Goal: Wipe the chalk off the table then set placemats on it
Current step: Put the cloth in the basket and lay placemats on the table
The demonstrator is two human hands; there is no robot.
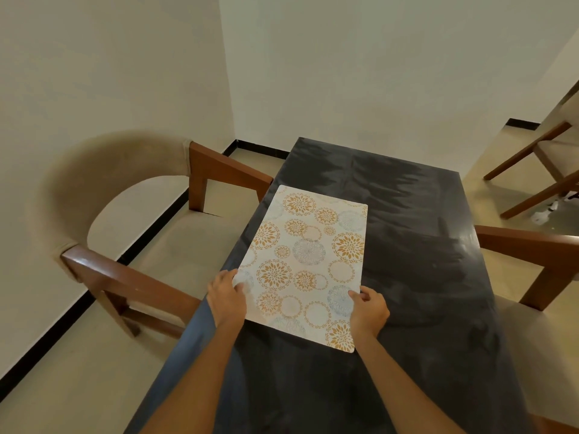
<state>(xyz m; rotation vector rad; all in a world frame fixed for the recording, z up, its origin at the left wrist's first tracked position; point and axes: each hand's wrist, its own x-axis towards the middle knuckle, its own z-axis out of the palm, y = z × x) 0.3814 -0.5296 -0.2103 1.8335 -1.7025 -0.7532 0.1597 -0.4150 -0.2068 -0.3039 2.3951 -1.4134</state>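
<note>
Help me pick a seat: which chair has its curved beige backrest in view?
The chair on the left; the other two chairs show mostly wooden frames.

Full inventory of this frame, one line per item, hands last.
placemat: 1, white with orange and grey-blue floral circles, lying flat on the left half of the table
table: 1, dark grey-black top with a faint hazy sheen, running away from the camera at centre
armchair: 1, beige upholstery with brown wooden arms, against the table's left side
second armchair: 1, same brown wood and beige seat, at the table's right side, partly cut off
wooden chair frame: 1, brown, tilted, far right by the wall
left hand: 1, gripping the placemat's near left edge
right hand: 1, gripping the placemat's near right edge
</note>
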